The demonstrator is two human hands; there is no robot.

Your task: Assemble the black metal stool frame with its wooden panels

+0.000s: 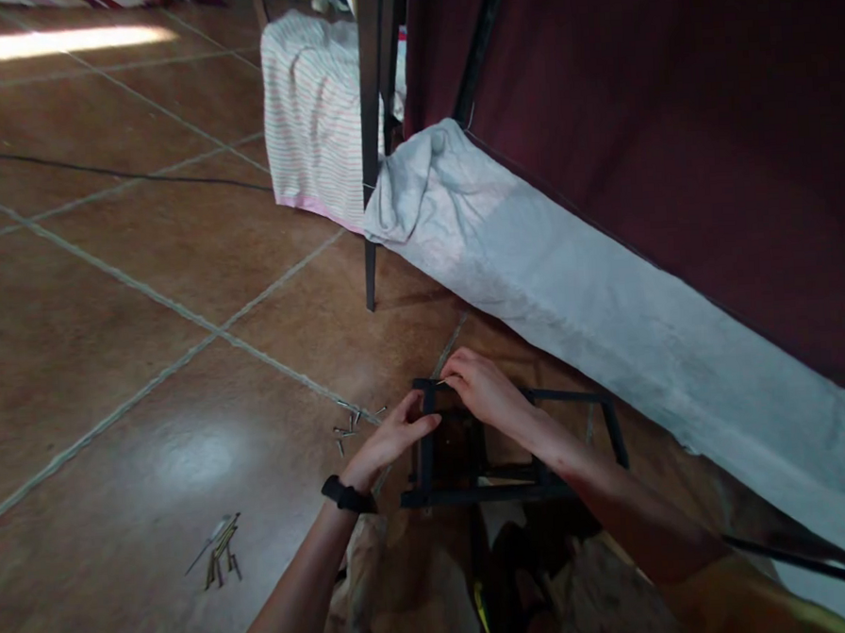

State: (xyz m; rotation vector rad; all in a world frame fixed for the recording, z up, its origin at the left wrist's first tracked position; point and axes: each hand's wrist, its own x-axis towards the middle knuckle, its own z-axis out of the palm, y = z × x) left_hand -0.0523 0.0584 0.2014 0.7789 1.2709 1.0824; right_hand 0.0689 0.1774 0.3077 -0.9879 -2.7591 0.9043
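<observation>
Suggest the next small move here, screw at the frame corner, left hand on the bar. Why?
Probably seat the small screw into the corner and start turning it with the fingers. The right hand pinches it right at the top-left corner of the black metal frame, and the left hand braces the frame's left bar. Spare screws lie on the tile floor beside it. The hole itself can't be seen.

We see a frame [474, 491] of matt black metal. At nine o'clock from it lie small metal screws [350, 422], dull grey. The floor [114, 370] is glossy brown tile with rough pale grout. At two o'clock lies soft matt grey cloth [569, 280]; at twelve o'clock hangs a striped cloth [309, 115].
</observation>
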